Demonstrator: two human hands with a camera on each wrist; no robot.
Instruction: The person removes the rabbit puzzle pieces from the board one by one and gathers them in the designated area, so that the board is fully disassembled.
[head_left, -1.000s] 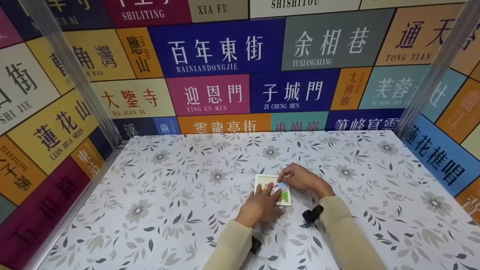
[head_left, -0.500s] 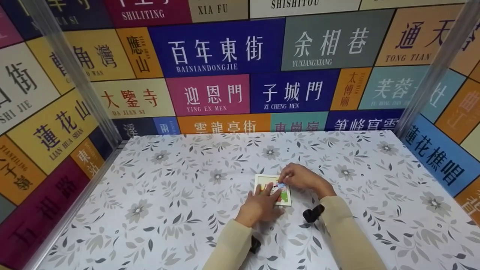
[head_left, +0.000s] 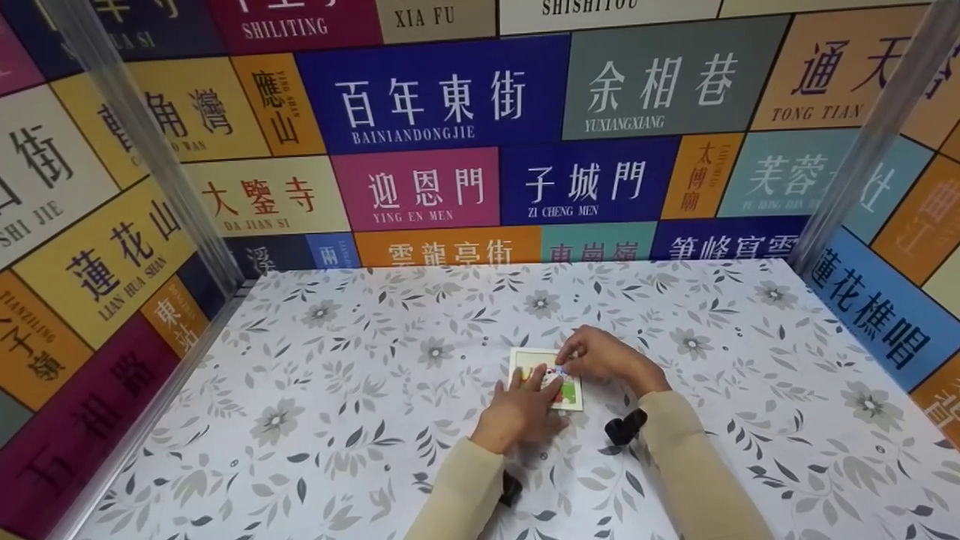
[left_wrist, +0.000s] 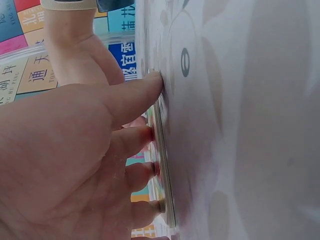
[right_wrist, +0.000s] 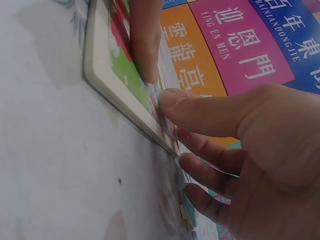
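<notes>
A small jigsaw puzzle in a cream frame [head_left: 570, 409] lies on the patterned tabletop. Its right side carries a bright picture with green at the lower corner, while the upper left of the tray is bare cream. My left hand [head_left: 517, 411] rests on it with fingers spread, and the left wrist view has its fingertips [left_wrist: 146, 170] on the puzzle and its thumb at the near edge. At the upper right corner my right hand [head_left: 606, 355] pinches a bluish puzzle piece [right_wrist: 167, 126] between thumb and finger, low over the frame. My palm hides part of the picture.
Several small pieces [right_wrist: 188, 212] lie past the frame beneath the right hand in the right wrist view. A white cloth [head_left: 360, 450] with grey leaves and flowers covers the table. Colourful sign-printed panels [head_left: 427, 187] and clear corner posts [head_left: 862, 142] stand around it.
The right fingertips have shifted slightly at the puzzle's upper right corner, and less of the blue piece shows between them. The left hand has stayed in place.
</notes>
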